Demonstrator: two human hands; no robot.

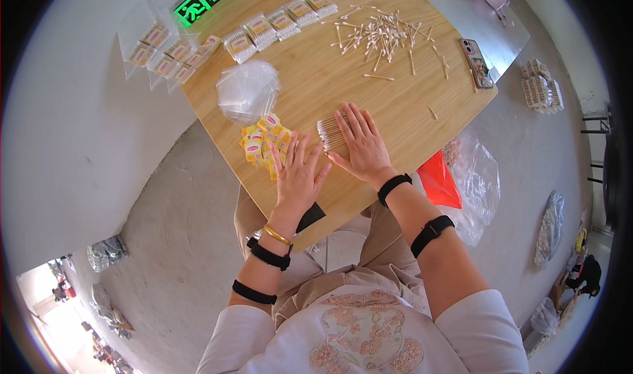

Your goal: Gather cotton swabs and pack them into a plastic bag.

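Observation:
A neat row of cotton swabs (328, 134) lies side by side on the wooden table. My right hand (362, 146) rests flat over the row's right part, its fingers stretched out and covering some of the swabs. Just left of the row, my left hand (300, 173) is spread open, holding nothing visible. Its fingertips are beside a pile of small yellow printed cards (256, 143), partly over its right edge. Beyond the cards lies a stack of clear plastic bags (247, 90). Farther off to the right is a loose heap of cotton swabs (382, 34).
Packed swab bags (283, 25) line the table's far left edge, with more packs (168, 54) beyond its left corner. A phone (477, 63) lies at the right edge. Beside the table hang a red bag (438, 179) and clear plastic (478, 183).

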